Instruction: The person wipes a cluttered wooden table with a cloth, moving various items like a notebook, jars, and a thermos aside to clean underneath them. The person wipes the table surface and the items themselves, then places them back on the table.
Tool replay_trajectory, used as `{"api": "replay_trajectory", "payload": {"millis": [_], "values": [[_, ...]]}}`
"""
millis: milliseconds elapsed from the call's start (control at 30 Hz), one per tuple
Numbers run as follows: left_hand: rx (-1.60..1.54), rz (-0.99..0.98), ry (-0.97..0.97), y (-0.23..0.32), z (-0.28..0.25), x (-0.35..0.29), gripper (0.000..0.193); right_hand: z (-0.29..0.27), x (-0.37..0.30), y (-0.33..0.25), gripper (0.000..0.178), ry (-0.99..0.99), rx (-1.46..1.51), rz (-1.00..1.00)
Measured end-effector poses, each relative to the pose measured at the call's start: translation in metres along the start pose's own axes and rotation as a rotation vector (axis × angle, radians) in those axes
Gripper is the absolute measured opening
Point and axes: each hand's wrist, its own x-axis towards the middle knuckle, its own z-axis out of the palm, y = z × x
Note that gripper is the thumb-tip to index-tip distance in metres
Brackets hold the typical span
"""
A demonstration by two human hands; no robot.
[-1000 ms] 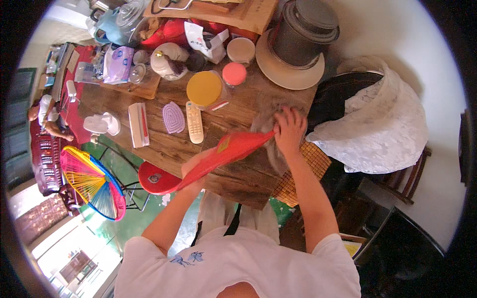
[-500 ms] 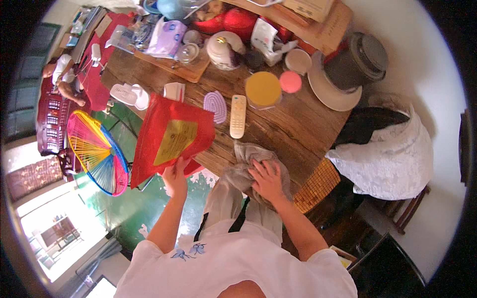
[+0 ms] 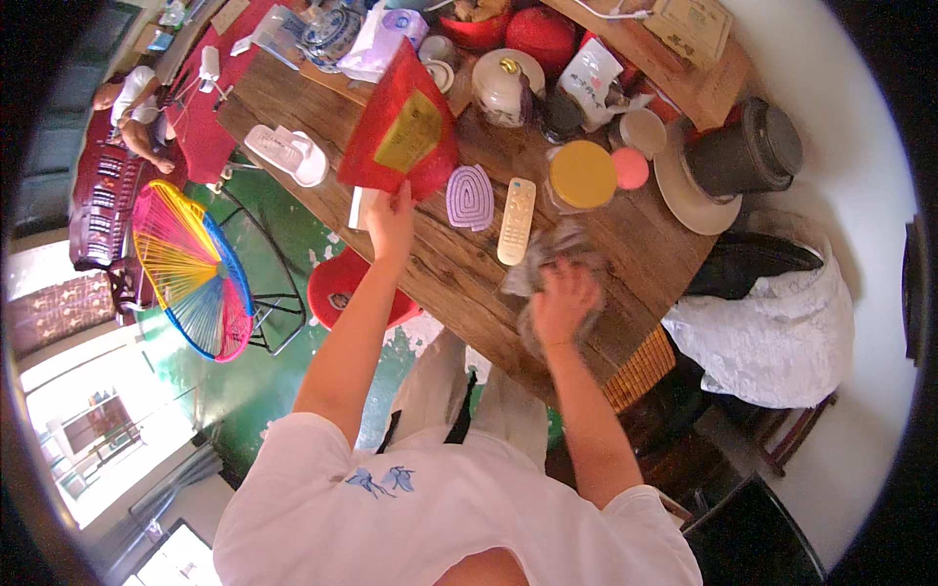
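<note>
The crumpled grey cloth [image 3: 529,266] lies on the brown wooden surface [image 3: 640,278], near its edge on the person's side; the right hand [image 3: 567,296] rests over it with fingers spread, blurred, so whether it grips any of the fabric I cannot tell; the left hand [image 3: 393,217] grasps the bottom edge of a red packet [image 3: 430,90] with a yellow label, upright above the surface; a white object [image 3: 362,208], mostly hidden, shows just beside that hand.

Just beyond the cloth lies a cream remote control [image 3: 516,221], with a purple spiral-patterned pad [image 3: 469,198] to its left; a yellow-lidded jar [image 3: 583,176] stands to its right, just beside a pink lid [image 3: 630,168]; farther right, a dark lidded pot [image 3: 738,154] is set on a pale plate [image 3: 687,188]; behind these, a pale pot with a gold knob [image 3: 507,83] stands near red things at the back; below the surface's left edge are a red stool [image 3: 337,285] and a multicoloured corded chair [image 3: 186,269]; another person [image 3: 139,103] is at the far left.
</note>
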Motion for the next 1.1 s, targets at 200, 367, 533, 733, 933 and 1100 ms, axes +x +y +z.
{"api": "replay_trajectory", "payload": {"millis": [200,367,533,733,933,1100], "values": [[-0.066,-0.050,-0.094,-0.006,0.003,-0.005,0.035,-0.001,-0.033,-0.022,0.047,-0.067,0.237,-0.346],[0.009,0.003,-0.120,-0.014,-0.014,-0.037,0.039,-0.018,0.008,0.073,0.043,0.084,0.023,0.065],[0.193,0.326,-0.443,0.031,0.011,-0.101,0.051,-0.018,0.028,0.090,0.042,0.274,-0.060,0.307],[0.499,0.382,-0.533,0.067,0.062,-0.109,0.058,-0.009,-0.051,0.023,0.026,0.017,0.171,-0.181],[0.796,0.365,-0.505,0.056,0.074,-0.082,0.050,-0.043,-0.119,0.043,0.016,-0.147,0.293,-0.243],[0.791,0.149,-0.519,0.067,0.080,-0.074,0.065,-0.081,-0.097,0.074,0.019,-0.124,0.638,0.110]]}}
